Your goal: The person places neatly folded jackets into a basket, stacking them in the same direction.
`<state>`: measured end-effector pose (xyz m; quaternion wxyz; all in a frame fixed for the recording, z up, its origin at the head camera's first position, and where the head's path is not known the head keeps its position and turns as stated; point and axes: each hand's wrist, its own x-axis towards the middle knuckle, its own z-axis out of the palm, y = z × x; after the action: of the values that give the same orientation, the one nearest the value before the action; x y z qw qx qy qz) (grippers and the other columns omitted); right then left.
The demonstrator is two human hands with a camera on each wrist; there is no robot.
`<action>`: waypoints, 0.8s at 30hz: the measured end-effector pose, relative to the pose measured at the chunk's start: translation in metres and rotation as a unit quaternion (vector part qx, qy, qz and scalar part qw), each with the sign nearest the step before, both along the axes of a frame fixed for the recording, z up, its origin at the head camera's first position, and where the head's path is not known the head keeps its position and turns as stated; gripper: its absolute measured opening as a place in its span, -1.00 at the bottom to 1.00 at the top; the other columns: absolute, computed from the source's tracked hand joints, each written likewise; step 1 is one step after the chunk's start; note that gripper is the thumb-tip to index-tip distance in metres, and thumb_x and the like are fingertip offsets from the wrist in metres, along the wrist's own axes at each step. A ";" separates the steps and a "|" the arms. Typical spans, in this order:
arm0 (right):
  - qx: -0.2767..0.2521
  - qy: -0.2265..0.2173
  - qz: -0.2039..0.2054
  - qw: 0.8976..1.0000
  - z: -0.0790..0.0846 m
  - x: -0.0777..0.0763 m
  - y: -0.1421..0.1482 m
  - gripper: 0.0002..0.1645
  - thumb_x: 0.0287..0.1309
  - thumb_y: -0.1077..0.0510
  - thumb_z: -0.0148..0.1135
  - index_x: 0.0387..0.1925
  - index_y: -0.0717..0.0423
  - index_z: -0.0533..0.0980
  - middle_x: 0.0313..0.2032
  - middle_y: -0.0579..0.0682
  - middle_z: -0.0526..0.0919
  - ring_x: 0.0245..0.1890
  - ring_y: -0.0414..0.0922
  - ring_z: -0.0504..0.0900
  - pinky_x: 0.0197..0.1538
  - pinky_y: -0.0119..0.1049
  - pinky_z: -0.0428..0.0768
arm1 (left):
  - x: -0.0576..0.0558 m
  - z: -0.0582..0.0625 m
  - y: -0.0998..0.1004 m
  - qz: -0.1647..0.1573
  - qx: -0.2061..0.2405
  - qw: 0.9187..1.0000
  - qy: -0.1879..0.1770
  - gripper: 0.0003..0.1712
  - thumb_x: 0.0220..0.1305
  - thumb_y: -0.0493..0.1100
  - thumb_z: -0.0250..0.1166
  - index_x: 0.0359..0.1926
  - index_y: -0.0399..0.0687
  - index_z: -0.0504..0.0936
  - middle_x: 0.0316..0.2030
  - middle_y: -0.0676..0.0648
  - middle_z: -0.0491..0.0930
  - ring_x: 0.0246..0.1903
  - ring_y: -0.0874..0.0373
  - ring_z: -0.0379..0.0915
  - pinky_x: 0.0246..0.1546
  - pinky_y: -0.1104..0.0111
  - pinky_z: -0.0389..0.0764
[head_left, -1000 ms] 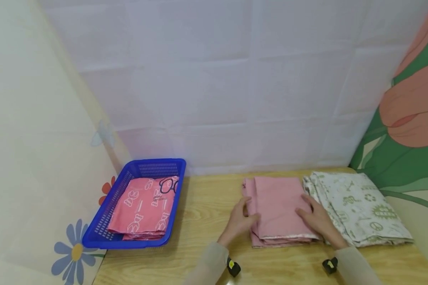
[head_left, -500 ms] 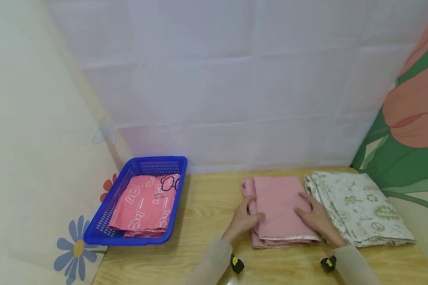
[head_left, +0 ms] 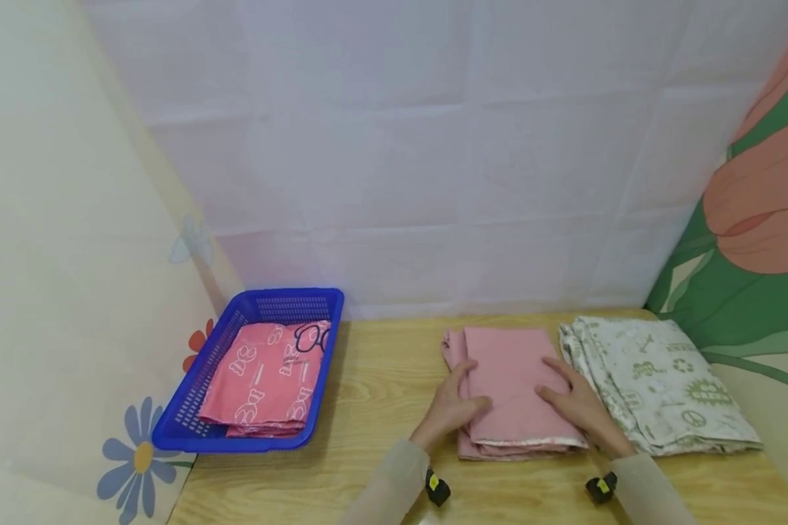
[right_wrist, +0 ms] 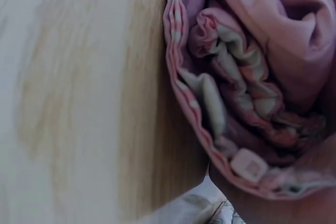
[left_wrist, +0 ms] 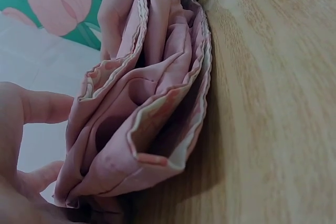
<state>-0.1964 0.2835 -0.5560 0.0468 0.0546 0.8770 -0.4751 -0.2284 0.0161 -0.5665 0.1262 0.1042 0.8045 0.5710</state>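
A thick folded pink cloth (head_left: 512, 379) lies on the wooden table between both hands. My left hand (head_left: 452, 405) grips its left side, thumb over the top face and fingers along the edge. On the opposite side, my right hand (head_left: 578, 401) holds the right edge, its thumb also on top; its lower fingers are hidden. The left wrist view shows the loose layers of the pink cloth (left_wrist: 142, 114), with pale printed fabric inside. Gathered fabric and a small white tag (right_wrist: 249, 165) show among the folds in the right wrist view.
Right beside the right hand lies a folded white cloth with green print (head_left: 663, 379). At the left stands a blue plastic basket (head_left: 164, 437) holding a folded pink cloth with white drawings (head_left: 263, 379). A white sheet (head_left: 394, 182) hangs behind the table (head_left: 381, 408).
The pink cloth has shifted slightly left and toward me, with both hands on it. The left hand has come further over its left side. The basket stays in place.
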 end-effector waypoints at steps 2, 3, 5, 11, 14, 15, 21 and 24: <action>-0.005 -0.005 -0.002 1.000 0.000 0.000 0.000 -0.07 0.49 -0.04 0.31 0.68 0.09 0.12 0.66 0.40 -0.04 0.63 0.46 -0.09 0.55 0.51 0.02 | 0.000 0.000 0.000 -0.002 -0.001 1.000 -0.003 -0.07 0.08 -0.04 0.53 0.52 0.26 0.43 0.51 -0.25 0.40 0.45 -0.31 0.35 0.41 -0.40 0.33; -0.007 -0.006 -0.003 1.000 -0.001 0.000 0.000 -0.07 0.49 -0.04 0.31 0.68 0.09 0.12 0.66 0.40 -0.04 0.63 0.46 -0.09 0.55 0.51 0.03 | -0.001 -0.001 0.000 -0.002 0.000 1.000 -0.006 -0.07 0.08 -0.03 0.53 0.51 0.27 0.44 0.51 -0.25 0.40 0.44 -0.31 0.35 0.41 -0.40 0.34; -0.010 -0.006 -0.005 1.000 -0.001 0.001 0.000 -0.07 0.49 -0.04 0.31 0.68 0.07 0.12 0.66 0.40 -0.04 0.64 0.45 -0.08 0.55 0.51 0.03 | -0.001 -0.001 0.000 -0.002 0.004 1.000 -0.013 -0.08 0.08 -0.03 0.53 0.50 0.28 0.44 0.50 -0.25 0.41 0.43 -0.31 0.36 0.40 -0.40 0.35; -0.021 -0.007 -0.015 1.000 0.001 0.002 -0.002 -0.07 0.48 -0.03 0.32 0.68 0.03 0.13 0.67 0.39 -0.04 0.64 0.43 -0.07 0.55 0.48 0.08 | -0.002 0.000 0.001 0.011 0.010 0.999 -0.029 -0.13 0.11 -0.02 0.52 0.47 0.21 0.47 0.48 -0.29 0.42 0.42 -0.30 0.38 0.42 -0.36 0.35; -0.017 -0.003 -0.017 1.000 0.004 0.001 -0.003 -0.08 0.46 -0.01 0.33 0.67 0.06 0.15 0.66 0.40 -0.02 0.64 0.43 -0.06 0.56 0.47 0.08 | -0.002 0.000 0.001 0.022 0.017 0.999 -0.030 -0.15 0.12 -0.03 0.52 0.46 0.15 0.49 0.47 -0.29 0.43 0.41 -0.28 0.39 0.44 -0.32 0.35; -0.016 -0.002 -0.017 1.000 0.005 0.001 -0.004 -0.08 0.46 0.00 0.34 0.67 0.07 0.15 0.66 0.41 -0.01 0.64 0.43 -0.06 0.56 0.46 0.08 | -0.001 0.001 0.001 0.024 0.019 0.999 -0.030 -0.16 0.12 -0.04 0.52 0.46 0.14 0.50 0.46 -0.29 0.44 0.41 -0.27 0.39 0.45 -0.31 0.35; -0.025 0.003 -0.025 0.999 0.012 0.003 -0.006 -0.09 0.45 0.06 0.35 0.66 0.08 0.16 0.66 0.39 -0.01 0.65 0.41 -0.07 0.58 0.43 0.06 | 0.001 0.007 -0.001 0.024 0.019 0.999 -0.031 -0.18 0.15 -0.03 0.51 0.46 0.17 0.50 0.46 -0.28 0.44 0.41 -0.26 0.39 0.45 -0.31 0.35; -0.029 0.004 -0.026 0.999 0.017 0.004 -0.008 -0.08 0.45 0.07 0.35 0.66 0.08 0.15 0.67 0.38 -0.03 0.65 0.41 -0.08 0.59 0.42 0.05 | 0.002 0.012 -0.002 0.023 0.019 0.999 -0.033 -0.18 0.15 -0.02 0.52 0.46 0.22 0.50 0.45 -0.29 0.44 0.38 -0.27 0.41 0.42 -0.33 0.38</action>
<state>-0.1926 0.2750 -0.5395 0.0321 0.0738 0.8616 -0.5012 -0.2268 0.0137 -0.5548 0.1378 0.0693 0.7911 0.5919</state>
